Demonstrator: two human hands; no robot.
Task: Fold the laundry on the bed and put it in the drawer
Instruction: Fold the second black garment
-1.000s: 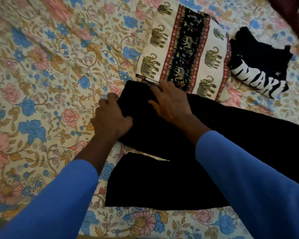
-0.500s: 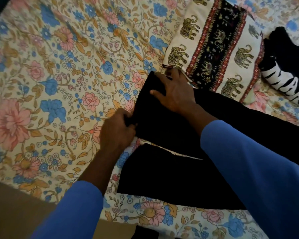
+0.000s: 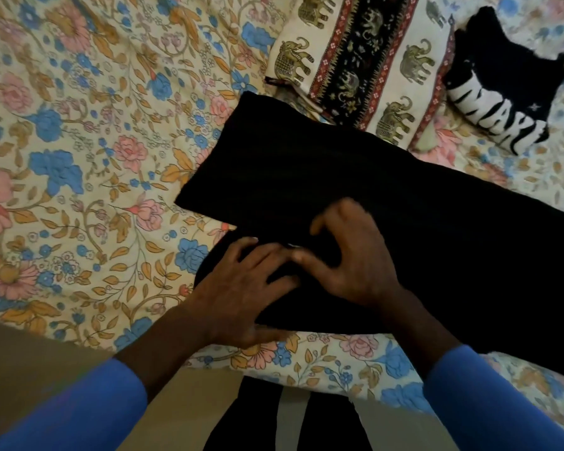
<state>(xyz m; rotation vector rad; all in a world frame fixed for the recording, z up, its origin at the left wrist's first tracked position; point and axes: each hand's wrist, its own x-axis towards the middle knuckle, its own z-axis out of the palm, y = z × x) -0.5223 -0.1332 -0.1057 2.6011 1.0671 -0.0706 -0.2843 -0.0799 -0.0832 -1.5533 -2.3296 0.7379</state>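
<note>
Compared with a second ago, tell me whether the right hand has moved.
Yes. The right hand has drawn back from the elephant-print cloth toward the person.

We stretch both arms forward, long blue fabric sleeves (image 3: 79, 411) covering them down to mid-forearm. Our bare left grip (image 3: 241, 288) lies palm down, its fingers (image 3: 261, 252) spread and pointing up and to the right. Our bare right grip (image 3: 358, 258) is palm down too, fingers arched, splayed and slightly blurred. The left fingertips sit just beside the right thumb (image 3: 303, 255), and the forearms angle in toward each other.
</note>
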